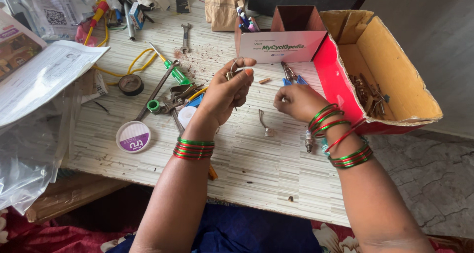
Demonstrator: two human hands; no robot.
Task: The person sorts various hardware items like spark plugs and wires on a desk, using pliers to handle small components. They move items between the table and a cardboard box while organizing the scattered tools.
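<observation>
Head view. The person's left hand (224,92) is raised above the striped tabletop (256,159), thumb and forefinger pinched together on a small metal ring with bits of hardware (236,68) hanging from it. The remaining fingers curl loosely behind. The ring sits just in front of the white-and-red carton flap (281,46), above the table and not touching it.

Handling judgement: the ring looks light, rigid and smooth. Thin wire of this kind is likely to slip or twist between the fingertips, so the grip belongs on the wire loop itself, near the point where the pieces hang, rather than on the loose pieces.

The right hand (298,102) is held low, close to the tabletop, fingers folded inward into a near fist. Whether it grips something small inside the fold cannot be told. Blue-handled pliers (291,77) lie just beyond its knuckles. Green and red bangles (328,120) sit at this wrist and at the left one.

Near the hands: a bent metal part (265,124) between the two wrists, a spanner (159,89) and a green-handled screwdriver (174,71) to the left, a round white lid (133,136), and an open cardboard box (395,65) with small hardware inside.
</observation>
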